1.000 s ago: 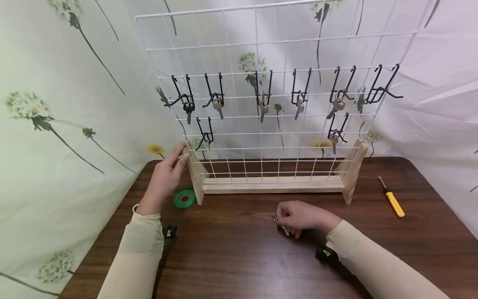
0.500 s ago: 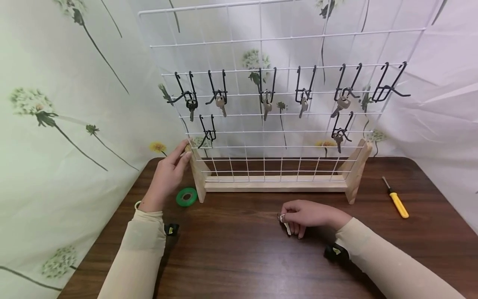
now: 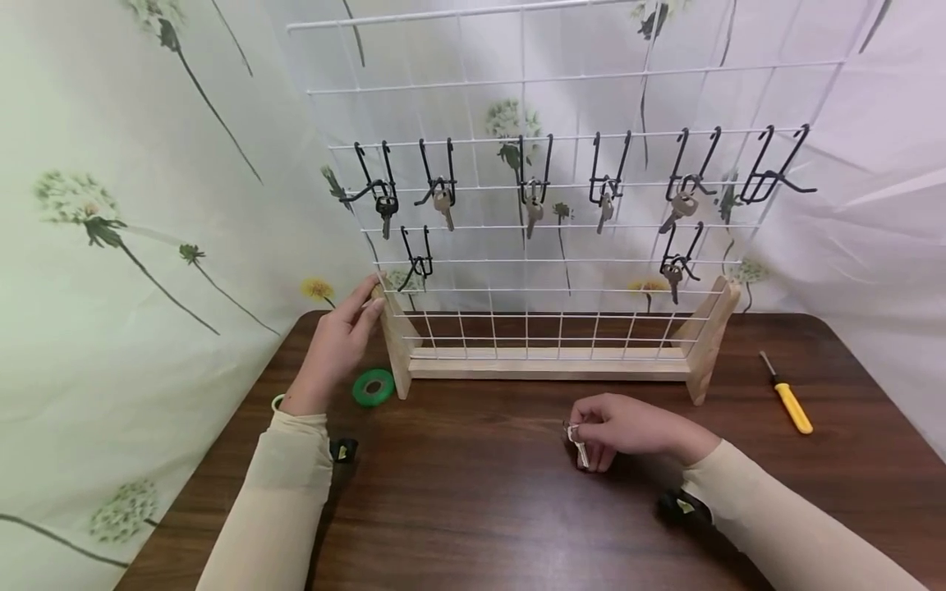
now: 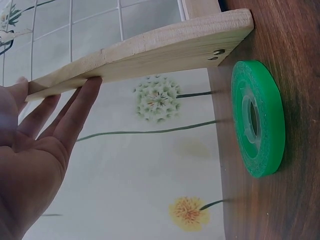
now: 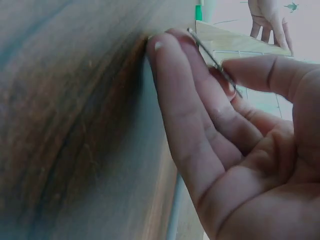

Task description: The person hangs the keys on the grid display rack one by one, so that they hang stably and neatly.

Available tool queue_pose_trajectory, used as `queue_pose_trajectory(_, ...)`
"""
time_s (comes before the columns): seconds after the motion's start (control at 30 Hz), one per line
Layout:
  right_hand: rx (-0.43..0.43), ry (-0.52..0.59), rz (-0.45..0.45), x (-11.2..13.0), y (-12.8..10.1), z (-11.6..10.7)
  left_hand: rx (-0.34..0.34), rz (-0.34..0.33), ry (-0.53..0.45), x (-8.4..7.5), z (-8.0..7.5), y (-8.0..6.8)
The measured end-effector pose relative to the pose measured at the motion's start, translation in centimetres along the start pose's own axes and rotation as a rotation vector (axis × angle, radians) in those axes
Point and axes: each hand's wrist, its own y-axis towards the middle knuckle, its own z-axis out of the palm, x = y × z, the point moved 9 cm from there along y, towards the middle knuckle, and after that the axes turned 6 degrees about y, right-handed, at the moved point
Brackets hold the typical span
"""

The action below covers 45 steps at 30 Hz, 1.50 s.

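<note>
At the left end of the white wire grid rack [image 3: 526, 359], my left hand [image 3: 336, 341] holds the top of the wooden side support [image 4: 150, 55]. In the left wrist view its fingers lie against the outer face, with the thumb at the edge. My right hand [image 3: 628, 427], low over the table in front of the rack, pinches a silver key [image 3: 580, 454] with a small ring between thumb and fingers. The right wrist view shows the key [image 5: 215, 62] edge-on as a thin strip. Several black hooks carry keys, among them a black-headed key [image 3: 386, 209] at upper left.
Bare black hooks hang at the upper right [image 3: 772, 176] and lower left [image 3: 417, 263]. A roll of green tape [image 3: 373, 387] lies by the rack's left foot. A yellow-handled screwdriver [image 3: 791, 402] rests to the right on the brown wooden table [image 3: 473, 509].
My right hand has shifted slightly right with the key, which now shows more plainly below the fingers. The left hand stays on the wooden support. The head view has shifted slightly.
</note>
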Motion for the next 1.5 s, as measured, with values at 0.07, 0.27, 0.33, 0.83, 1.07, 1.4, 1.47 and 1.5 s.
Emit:
queue_pose_trajectory(0.07, -0.021, -0.003, -0.007, 0.1, -0.3, 0.0, 0.0, -0.011, 0.003, 0.2, 0.0, -0.2)
queue_pose_trajectory(0.27, -0.085, 0.012, -0.048, 0.7, -1.1, -0.7, -0.005, -0.016, 0.016, 0.4, -0.2, -0.8)
queue_pose_trajectory(0.33, -0.121, 0.009, -0.058, 1.2, -1.8, -1.4, -0.001, -0.004, 0.018, 0.2, -0.1, -0.6)
queue_pose_trajectory(0.83, -0.4, -0.001, -0.265, 6.2, -6.8, -5.4, -0.008, 0.026, 0.012, -0.2, 0.4, 0.2)
queue_pose_trajectory(1.07, -0.562, -0.059, -0.339, 8.4, -9.6, -7.8, -0.011, 0.025, 0.02, -0.2, 0.3, 0.1)
queue_pose_trajectory(1.4, -0.742, -0.041, -0.496, 11.7, -14.5, -12.4, -0.017, 0.024, 0.018, -0.2, 0.3, 0.0)
queue_pose_trajectory(1.47, -0.742, 0.024, -0.557, 12.4, -15.1, -13.0, -0.019, 0.025, 0.018, -0.2, 0.2, 0.0)
queue_pose_trajectory(1.5, -0.739, 0.068, -0.587, 12.6, -15.3, -13.3, -0.019, 0.024, 0.018, -0.2, 0.3, 0.0)
